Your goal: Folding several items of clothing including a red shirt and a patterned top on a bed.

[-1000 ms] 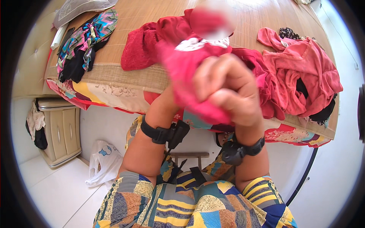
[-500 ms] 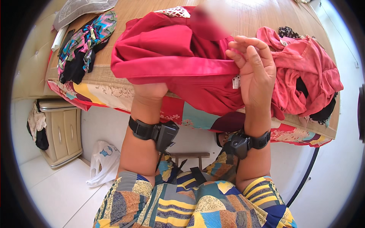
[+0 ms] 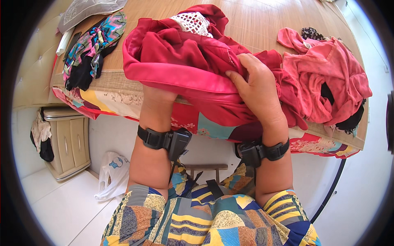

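A crimson garment (image 3: 180, 78) with a smooth wide band and a white lace part (image 3: 192, 23) is bunched at the bed's near edge; its exact kind does not show. My left hand (image 3: 159, 94) is beneath its left side, fingers hidden by the cloth. At the right, my right hand (image 3: 259, 86) grips the edge of the garment, thumb on the outside and fingers tucked behind a fold. Just to the right lies a pile of pink clothing (image 3: 328, 78), which the crimson cloth touches.
A multicoloured patterned cloth with black fabric (image 3: 92, 49) lies at the left beside a grey pillow (image 3: 88, 12). The bed's mat (image 3: 262, 24) is woven. Below stand a beige cabinet (image 3: 69, 141) and a white plastic bag (image 3: 111, 174). Each forearm wears a black strapped device (image 3: 178, 143).
My right hand has gone from raised with spread fingers beside the garment to gripping its edge, further left. The garment's far part has dropped back, baring more lace. My left hand stays underneath.
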A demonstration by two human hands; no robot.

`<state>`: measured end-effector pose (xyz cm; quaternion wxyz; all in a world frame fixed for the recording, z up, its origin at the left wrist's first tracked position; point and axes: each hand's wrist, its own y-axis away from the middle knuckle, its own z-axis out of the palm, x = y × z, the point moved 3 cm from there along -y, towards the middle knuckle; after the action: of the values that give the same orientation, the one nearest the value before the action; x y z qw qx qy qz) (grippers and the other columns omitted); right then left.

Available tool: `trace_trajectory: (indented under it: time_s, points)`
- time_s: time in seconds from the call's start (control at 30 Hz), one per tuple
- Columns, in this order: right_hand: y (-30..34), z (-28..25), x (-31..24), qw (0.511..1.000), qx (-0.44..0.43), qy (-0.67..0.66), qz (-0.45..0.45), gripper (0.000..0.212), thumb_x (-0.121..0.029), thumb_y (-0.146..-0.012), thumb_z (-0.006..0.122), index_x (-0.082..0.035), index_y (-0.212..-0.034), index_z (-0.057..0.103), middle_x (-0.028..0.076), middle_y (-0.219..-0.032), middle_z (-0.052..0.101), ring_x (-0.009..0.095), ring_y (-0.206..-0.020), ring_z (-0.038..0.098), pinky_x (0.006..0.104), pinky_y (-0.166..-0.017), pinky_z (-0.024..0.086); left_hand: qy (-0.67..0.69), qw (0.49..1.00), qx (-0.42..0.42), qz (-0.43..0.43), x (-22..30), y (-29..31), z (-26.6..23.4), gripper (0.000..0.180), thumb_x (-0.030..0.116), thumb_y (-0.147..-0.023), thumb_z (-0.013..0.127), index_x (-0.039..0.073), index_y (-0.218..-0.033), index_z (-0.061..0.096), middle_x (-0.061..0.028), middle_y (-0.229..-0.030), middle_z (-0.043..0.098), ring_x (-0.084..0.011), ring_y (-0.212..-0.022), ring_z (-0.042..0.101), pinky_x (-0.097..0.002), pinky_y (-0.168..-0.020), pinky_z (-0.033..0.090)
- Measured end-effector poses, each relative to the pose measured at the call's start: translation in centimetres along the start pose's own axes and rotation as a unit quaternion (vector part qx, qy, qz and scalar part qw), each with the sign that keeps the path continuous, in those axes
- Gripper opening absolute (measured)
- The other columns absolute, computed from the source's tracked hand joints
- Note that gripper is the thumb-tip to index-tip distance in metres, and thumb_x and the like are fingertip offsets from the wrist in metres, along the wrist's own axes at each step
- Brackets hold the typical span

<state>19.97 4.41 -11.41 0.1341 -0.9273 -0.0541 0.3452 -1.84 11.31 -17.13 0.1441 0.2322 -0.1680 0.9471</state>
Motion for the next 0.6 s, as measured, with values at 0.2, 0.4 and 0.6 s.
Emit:
trace_trajectory:
  time_s: [0.2, 0.4, 0.6]
  points:
    - [0.3, -3.2, 2.6, 0.894, 0.265, -0.340, 0.121, 0.015, -0.003, -0.095, 0.058, -0.003, -0.110, 0.061, 0.003, -0.088, 0.066, 0.009, -0.068, 0.060, 0.0244, -0.060, 0.052, -0.518, 0.846, 0.060, 0.109, 0.0, -0.5, 1.8, 0.042, 0.029, -0.102, 0.056, 0.003, -0.134, 0.051, -0.0112, -0.133, 0.058, -0.0237, -0.123, 0.057, -0.0410, -0.105, 0.048]
    - [1.1, -6.6, 5.6, 0.782, 0.489, -0.384, 0.039, 0.024, 0.001, -0.098, 0.049, -0.002, -0.122, 0.050, 0.011, -0.109, 0.065, 0.022, -0.093, 0.067, 0.0351, -0.085, 0.056, -0.138, 0.968, 0.181, 0.107, 0.5, -1.7, 2.2, 0.020, 0.010, -0.100, 0.059, 0.002, -0.118, 0.058, -0.0114, -0.118, 0.065, -0.0215, -0.110, 0.063, -0.0370, -0.101, 0.050]
    - [1.1, -5.5, 6.4, 0.843, 0.485, -0.228, 0.056, 0.021, -0.007, -0.101, 0.054, -0.001, -0.120, 0.053, 0.010, -0.112, 0.064, 0.019, -0.101, 0.065, 0.0338, -0.091, 0.054, -0.242, 0.916, 0.250, 0.200, 1.6, -1.4, 1.5, 0.027, 0.009, -0.098, 0.058, 0.005, -0.125, 0.054, -0.0144, -0.126, 0.061, -0.0250, -0.120, 0.058, -0.0427, -0.106, 0.045]
